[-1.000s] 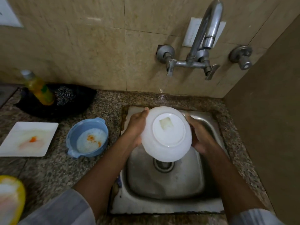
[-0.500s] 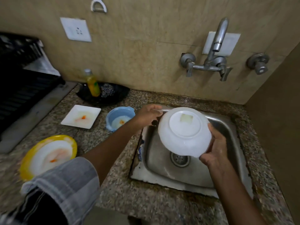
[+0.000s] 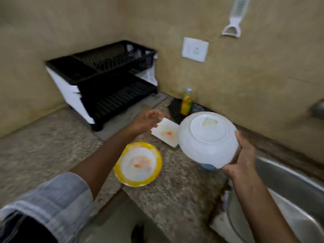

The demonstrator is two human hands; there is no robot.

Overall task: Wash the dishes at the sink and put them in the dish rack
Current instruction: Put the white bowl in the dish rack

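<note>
The right hand (image 3: 242,160) grips a round white plastic bowl (image 3: 207,139), held upside down with its flat base facing the camera; the thumb lies along the rim nearest the camera, the fingers curl round the far right edge, and a pale square patch shows on the base. The bowl hangs in the air above the speckled granite counter (image 3: 166,193), just left of the steel sink (image 3: 289,190), whose rim runs along the right edge of the view. A little of a blue container (image 3: 207,167) peeks out below the bowl.

The left hand (image 3: 146,122) is empty, its fingers spread and loosely curved, blurred by motion, hovering over the counter left of the bowl and touching nothing. Just left of the bowl lies a square white plate (image 3: 164,135) with an orange smear, partly covered by the left hand. Nearer the camera and lower left of the bowl sits a round yellow-rimmed plate (image 3: 138,164) with orange residue. Behind the bowl, against the beige wall, stands a clear bottle of yellow liquid (image 3: 186,102). Well to the left of the bowl, in the corner, stands a two-tier black dish rack with white sides (image 3: 103,79).
</note>
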